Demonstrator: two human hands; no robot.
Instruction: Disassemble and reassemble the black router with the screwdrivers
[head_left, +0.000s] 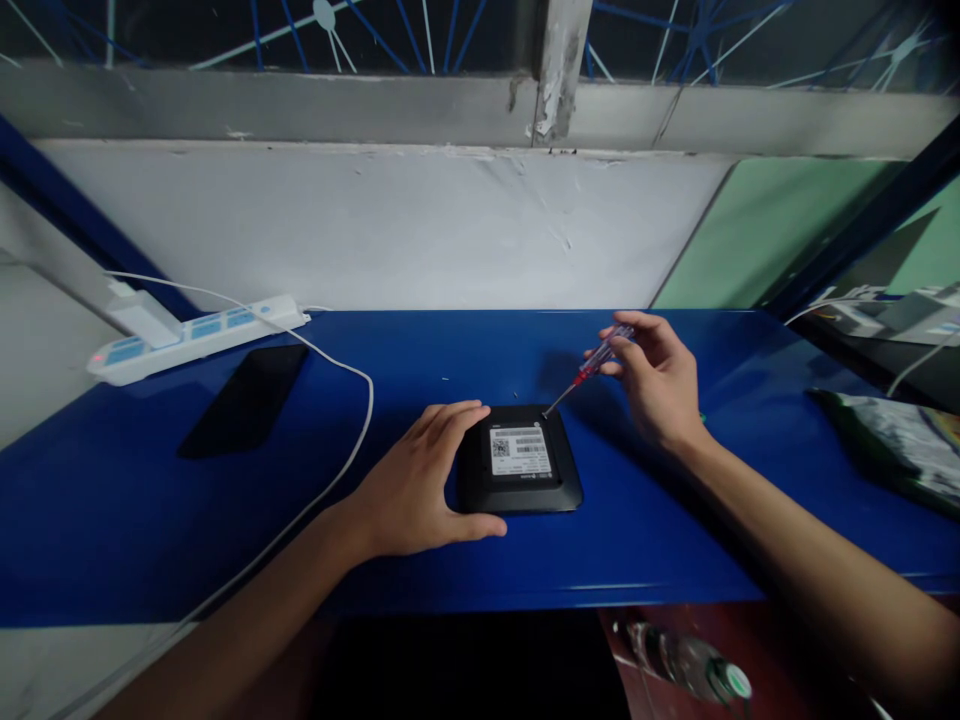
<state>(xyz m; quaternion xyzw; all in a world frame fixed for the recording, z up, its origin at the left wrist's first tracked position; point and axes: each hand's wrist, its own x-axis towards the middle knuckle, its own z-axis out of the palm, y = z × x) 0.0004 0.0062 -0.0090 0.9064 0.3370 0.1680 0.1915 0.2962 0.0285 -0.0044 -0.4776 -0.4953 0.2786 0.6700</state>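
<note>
A flat black device [520,497] with a white printed label [520,453] lies label side up on the blue table. My left hand [420,480] is closed around its left side, fingers at the back edge and thumb along the front. In my right hand [660,375] is a screwdriver [600,357] with a clear purplish handle and a red collar, pinched between thumb and fingers. It slants down to the left, its tip at the device's back right corner, where a small screw seems to be. A tiny screw-like piece [515,394] lies just behind the device.
At the left are a white power strip [202,335] with a charger [146,318], a black phone [246,400] and a white cable [360,425] crossing the table [465,350]. A green and silver packet [896,440] lies at right. A plastic bottle [690,662] is below the table's front edge.
</note>
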